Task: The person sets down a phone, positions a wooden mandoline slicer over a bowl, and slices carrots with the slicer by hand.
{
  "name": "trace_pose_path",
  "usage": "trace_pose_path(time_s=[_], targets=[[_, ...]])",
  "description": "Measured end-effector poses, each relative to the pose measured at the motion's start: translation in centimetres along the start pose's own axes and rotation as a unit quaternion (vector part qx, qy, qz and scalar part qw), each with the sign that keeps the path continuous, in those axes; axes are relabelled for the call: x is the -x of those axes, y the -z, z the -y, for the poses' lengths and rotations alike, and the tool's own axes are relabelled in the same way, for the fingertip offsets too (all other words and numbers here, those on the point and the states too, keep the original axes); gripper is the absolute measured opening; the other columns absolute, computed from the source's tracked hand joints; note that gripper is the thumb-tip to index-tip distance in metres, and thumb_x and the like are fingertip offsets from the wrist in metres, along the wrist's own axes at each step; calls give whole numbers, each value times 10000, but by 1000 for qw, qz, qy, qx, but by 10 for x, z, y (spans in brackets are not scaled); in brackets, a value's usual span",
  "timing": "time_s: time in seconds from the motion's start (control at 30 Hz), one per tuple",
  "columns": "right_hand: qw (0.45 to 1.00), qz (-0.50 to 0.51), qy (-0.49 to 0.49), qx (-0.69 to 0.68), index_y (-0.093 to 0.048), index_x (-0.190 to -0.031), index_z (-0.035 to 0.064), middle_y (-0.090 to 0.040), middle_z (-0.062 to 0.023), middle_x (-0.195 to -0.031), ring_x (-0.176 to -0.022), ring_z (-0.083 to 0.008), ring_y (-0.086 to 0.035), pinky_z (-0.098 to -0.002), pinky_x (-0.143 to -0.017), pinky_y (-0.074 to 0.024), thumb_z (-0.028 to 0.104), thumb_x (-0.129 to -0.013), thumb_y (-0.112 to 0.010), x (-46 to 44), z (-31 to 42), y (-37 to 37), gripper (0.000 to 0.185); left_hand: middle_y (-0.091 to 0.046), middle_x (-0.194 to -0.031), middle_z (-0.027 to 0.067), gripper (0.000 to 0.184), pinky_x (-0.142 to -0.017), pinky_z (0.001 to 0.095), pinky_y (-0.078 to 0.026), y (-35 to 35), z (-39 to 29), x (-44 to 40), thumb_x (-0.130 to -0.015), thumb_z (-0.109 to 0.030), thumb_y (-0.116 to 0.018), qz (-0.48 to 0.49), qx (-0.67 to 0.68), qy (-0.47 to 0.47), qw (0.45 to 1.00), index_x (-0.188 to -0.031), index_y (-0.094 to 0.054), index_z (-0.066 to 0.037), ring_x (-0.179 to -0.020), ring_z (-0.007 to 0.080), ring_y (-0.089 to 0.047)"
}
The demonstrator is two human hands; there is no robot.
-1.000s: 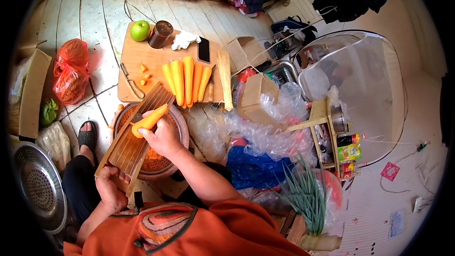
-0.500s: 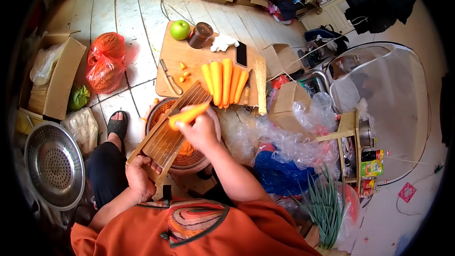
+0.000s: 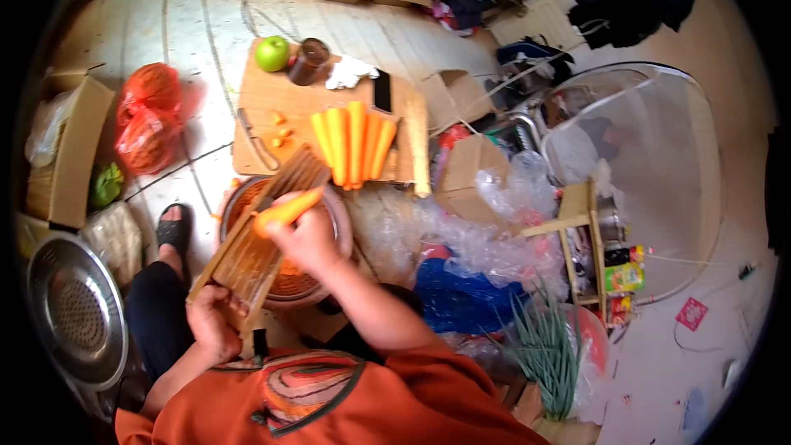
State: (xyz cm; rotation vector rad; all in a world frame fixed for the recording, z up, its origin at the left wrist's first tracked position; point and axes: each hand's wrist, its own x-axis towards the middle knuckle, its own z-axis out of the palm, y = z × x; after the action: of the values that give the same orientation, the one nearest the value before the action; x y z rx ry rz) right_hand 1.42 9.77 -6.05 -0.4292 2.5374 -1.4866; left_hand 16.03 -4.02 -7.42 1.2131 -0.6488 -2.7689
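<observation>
The fingers (image 3: 280,235) of the right hand (image 3: 306,241) are clamped round the thick end of a peeled carrot (image 3: 292,208), which lies slantwise over the upper part of the wooden slicer (image 3: 245,276); whether it touches the slicer cannot be told; the left hand (image 3: 216,325) has its fingers curled tight round the slicer's near end; beneath the slicer is an orange basket (image 3: 347,222), with orange carrot pieces (image 3: 291,267) in it; beyond the slicer's far end is a wooden surface (image 3: 272,99), bearing a row of peeled carrots (image 3: 355,144), a few small carrot bits, a curved-handled tool (image 3: 258,140), a green apple (image 3: 272,53), a dark jar (image 3: 309,63), a crumpled white tissue (image 3: 351,72) and a black phone (image 3: 381,92); left of the slicer, well apart from it, are a metal colander (image 3: 78,313) and a red plastic bag (image 3: 150,119); right of the slicer, past the right arm, are blue plastic (image 3: 461,292) and green onions (image 3: 548,354).
</observation>
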Motion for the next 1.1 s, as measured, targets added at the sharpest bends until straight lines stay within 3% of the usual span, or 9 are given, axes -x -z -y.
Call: trace_pose_path(time_s=[0.07, 0.27, 0.4, 0.53, 0.67, 0.73, 0.83, 1.0, 1.1], targets=[[988, 21, 142, 54, -580, -1031, 0, -612, -162, -999, -968, -312, -602, -366, -853, -475, 172, -730, -728, 22, 0, -10, 378, -414, -639, 1, 147, -500, 294, -401, 1, -1, 0, -739, -71, -493, 9, 0, 7, 1000, -880, -488, -110, -545, 133, -424], [989, -89, -59, 102, -592, -1006, -13, -644, -157, -945, -861, -284, -636, -370, -766, -500, 182, -746, -737, -36, -24, 9, 357, -405, -637, 13, 134, -497, 304, -411, 1, 0, 0, -745, -76, -480, -16, -23, -12, 1000, -876, -493, -98, -536, 150, -417], [993, -63, -79, 54, -597, -1003, 1, -649, -132, -906, -856, -259, -640, -363, -777, -503, 162, -751, -730, -25, -22, 5, 328, -408, -636, 19, 150, -496, 297, -414, 3, -1, 1, -745, -80, -477, -16, -19, -12, 1000, -892, -503, -91, -536, 149, -420], [988, 15, 136, 72, -575, -1035, -5, -626, -164, -1007, -954, -275, -619, -363, -846, -484, 185, -753, -740, 26, 12, -13, 378, -404, -622, 18, 144, -497, 300, -413, 0, -2, 3, -750, -86, -473, -29, -21, 0, 999, -892, -501, -89, -535, 151, -421], [993, -49, 27, 99, -577, -1039, -12, -634, -162, -989, -921, -283, -628, -363, -819, -493, 194, -757, -740, -11, -21, -4, 386, -405, -621, 21, 149, -497, 301, -415, 1, 0, 3, -747, -83, -477, -18, -24, -17, 999, -895, -498, -87, -529, 156, -420], [986, -60, -116, 101, -579, -1037, -13, -643, -154, -967, -881, -271, -636, -354, -797, -501, 196, -757, -739, -37, -19, 10, 384, -402, -617, 24, 154, -496, 306, -416, 3, 1, 0, -743, -81, -484, -4, -16, -22, 1000, -896, -496, -89, -524, 160, -418], [989, -37, -115, 86, -574, -1042, -14, -648, -148, -943, -845, -265, -639, -349, -777, -507, 188, -762, -735, -36, -21, 13, 381, -401, -625, 23, 162, -492, 305, -408, 4, -1, 0, -739, -76, -488, -8, -13, -17, 1000, -900, -499, -93, -526, 155, -415], [986, 21, 142, 85, -560, -1047, -24, -606, -166, -1019, -970, -284, -605, -363, -867, -473, 173, -756, -747, 24, 2, -9, 398, -413, -654, 17, 189, -497, 303, -414, 4, 0, 1, -737, -73, -484, -20, -14, -9, 1000, -924, -495, -94, -550, 146, -425], [993, -64, 52, 82, -581, -980, -17, -623, -158, -949, -911, -296, -618, -367, -838, -484, 168, -745, -745, -2, -23, -6, 341, -416, -659, 18, 196, -495, 306, -412, 3, 1, -1, -738, -72, -484, -17, -13, -17, 1000, -932, -495, -93, -547, 150, -426]])
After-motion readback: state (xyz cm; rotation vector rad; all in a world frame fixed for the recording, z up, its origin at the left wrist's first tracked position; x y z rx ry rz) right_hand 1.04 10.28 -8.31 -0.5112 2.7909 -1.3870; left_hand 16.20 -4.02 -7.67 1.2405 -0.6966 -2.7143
